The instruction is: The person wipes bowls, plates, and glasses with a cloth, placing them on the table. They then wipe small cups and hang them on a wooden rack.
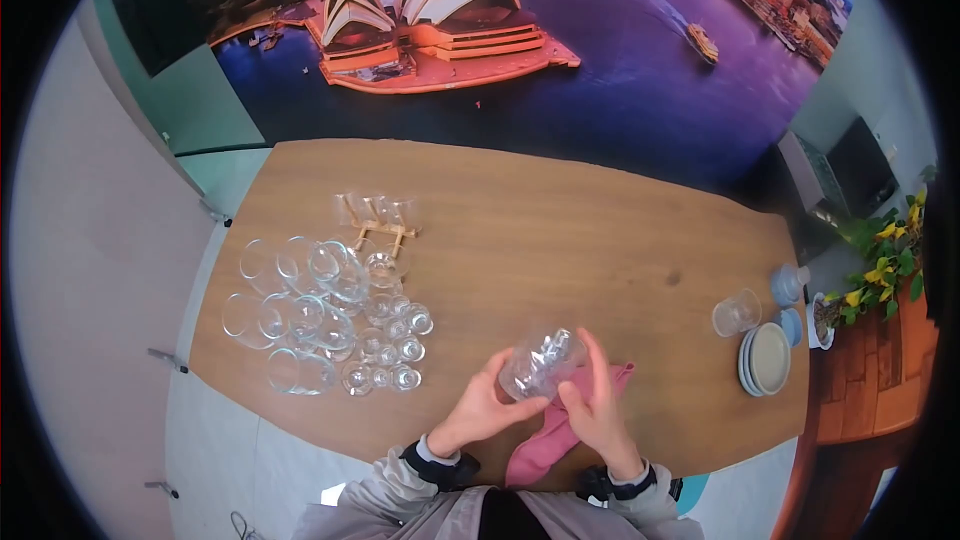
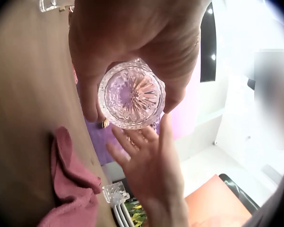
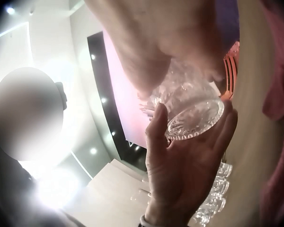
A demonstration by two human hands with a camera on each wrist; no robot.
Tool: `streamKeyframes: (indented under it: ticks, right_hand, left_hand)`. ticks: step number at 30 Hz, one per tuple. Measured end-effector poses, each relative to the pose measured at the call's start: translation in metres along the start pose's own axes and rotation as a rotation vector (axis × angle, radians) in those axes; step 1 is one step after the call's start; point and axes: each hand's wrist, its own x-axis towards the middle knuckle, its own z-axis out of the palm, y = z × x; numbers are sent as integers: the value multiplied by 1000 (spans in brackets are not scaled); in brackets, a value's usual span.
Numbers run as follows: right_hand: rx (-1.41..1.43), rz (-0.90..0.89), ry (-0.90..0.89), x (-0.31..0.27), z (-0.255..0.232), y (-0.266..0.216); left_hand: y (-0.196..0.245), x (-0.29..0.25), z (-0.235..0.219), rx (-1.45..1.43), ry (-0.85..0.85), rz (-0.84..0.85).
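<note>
A clear cut-glass tumbler (image 1: pixel 540 368) is tilted above the table in front of the person. My left hand (image 1: pixel 478 410) grips it, thumb and fingers curled round its side. The left wrist view shows the starburst base of the tumbler (image 2: pixel 132 97) facing the camera. My right hand (image 1: pixel 600 418) is at the other end of the glass, its fingers fairly straight and spread, with the fingertips right at the glass. A pink cloth (image 1: pixel 545 448) lies crumpled on the table below the hands.
Several large stemmed glasses (image 1: pixel 300 315) stand at the left on the wooden table (image 1: pixel 560 230), with small glasses (image 1: pixel 405 350) beside them. Behind is a wooden rack (image 1: pixel 385 232) with glasses. At the right are stacked plates (image 1: pixel 769 360), a clear glass (image 1: pixel 737 314) and blue cups (image 1: pixel 787 285).
</note>
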Motion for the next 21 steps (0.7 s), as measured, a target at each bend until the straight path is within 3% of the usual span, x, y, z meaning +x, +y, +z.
streamKeyframes:
  ticks: [2,3,4,6,8,10,11,13,14,16,18,19,21]
  right_hand:
    - [-1189,-240,-112,-13,-16,-17]
    - [-1244,-216,-128,-24,-20,-13]
    - [-1247,-208,-137,-37,-23,-5]
    - [-1354,-15,-320,-52,-29,17]
    - [-1303,-77,-241,-47,-35,34]
    - [-997,-99,-69,-38,-54,52]
    - [-1010,-167,6,-32,-57,49]
    - [-983,-223,100,-21,-54,27]
    - [-956,-269,199,-21,-51,13]
    - [-908,-259,208,-23,-42,-9]
    - [-1093,-566,-34,-12,-24,-27]
    - [-1096,-564,-24,-5,-14,-26]
    - [-1131,-650,-252,10,-1,-17]
  left_hand:
    - [-1,4,-15,-30,27,-55]
    - [-1,5,-21,-62,50,-108]
    - [0,5,-23,-69,56,-114]
    - [3,7,-23,-122,75,-112]
    - [4,9,-20,-97,52,-103]
    - [4,10,-18,14,76,-68]
    - [3,11,-20,16,80,-62]
    - [0,13,-26,254,41,-208]
    - [0,13,-26,251,45,-208]
    - [-1,13,-25,396,29,-151]
    - [12,14,-19,408,-20,-199]
    - [16,15,-16,422,-62,-240]
    - [12,16,-12,400,-141,-162]
